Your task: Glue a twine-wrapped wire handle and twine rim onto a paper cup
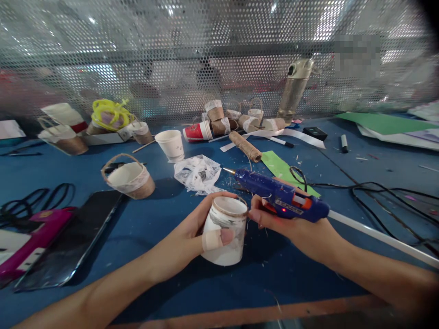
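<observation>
My left hand [202, 233] is wrapped round a white paper cup [228, 249], with a bandage on the thumb that lies across its front. A brown band of twine runs round the cup's upper end. In my right hand [291, 226] is a blue hot glue gun [274, 189], its metal tip pointing left above and behind the cup. A red light glows on the gun's side, and a long white glue stick [380, 235] sticks out of its back. My right fingertips are close to the cup's right side; whether they touch it I cannot tell.
Just behind lie crumpled white lace [199, 173], a twine roll [245, 146] and green paper [283, 167]. To the left are a small handled basket [132, 180], a phone [82, 233] and a magenta tool [44, 233]. Black cable [360, 187] winds across the right; a bottle [295, 91] stands behind.
</observation>
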A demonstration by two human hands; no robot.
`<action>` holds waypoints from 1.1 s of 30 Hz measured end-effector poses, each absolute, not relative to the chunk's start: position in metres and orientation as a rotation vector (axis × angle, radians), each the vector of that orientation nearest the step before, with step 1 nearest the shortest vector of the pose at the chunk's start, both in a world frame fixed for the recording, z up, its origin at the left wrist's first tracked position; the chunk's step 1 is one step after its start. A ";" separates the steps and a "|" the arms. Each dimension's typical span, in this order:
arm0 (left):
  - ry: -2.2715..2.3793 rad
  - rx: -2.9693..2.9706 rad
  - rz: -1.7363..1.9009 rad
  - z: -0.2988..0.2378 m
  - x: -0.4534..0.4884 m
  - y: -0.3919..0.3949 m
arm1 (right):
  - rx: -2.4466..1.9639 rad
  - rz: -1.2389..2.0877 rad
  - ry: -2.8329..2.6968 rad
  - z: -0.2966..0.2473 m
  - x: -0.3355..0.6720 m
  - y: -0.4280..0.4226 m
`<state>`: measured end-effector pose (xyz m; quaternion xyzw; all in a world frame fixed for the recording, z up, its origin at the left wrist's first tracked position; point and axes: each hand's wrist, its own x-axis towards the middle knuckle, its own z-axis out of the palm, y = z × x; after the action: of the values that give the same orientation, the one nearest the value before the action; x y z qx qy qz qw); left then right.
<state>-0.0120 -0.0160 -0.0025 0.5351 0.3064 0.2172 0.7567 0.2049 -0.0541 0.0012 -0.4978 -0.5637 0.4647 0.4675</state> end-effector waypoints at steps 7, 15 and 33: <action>0.709 1.257 0.453 -0.005 -0.011 -0.016 | -1.209 1.109 -1.384 -0.003 0.206 -0.056; 0.745 1.165 0.658 0.002 -0.010 -0.018 | -1.145 1.117 -1.412 -0.005 0.210 -0.054; 0.680 1.142 0.788 0.000 -0.020 -0.013 | -1.137 0.747 -1.718 -0.005 0.228 -0.058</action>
<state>-0.0195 -0.0133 0.0003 0.5160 0.3073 0.3558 0.7160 0.2279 -0.0583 -0.0052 -0.4615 -0.6971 0.3033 0.4572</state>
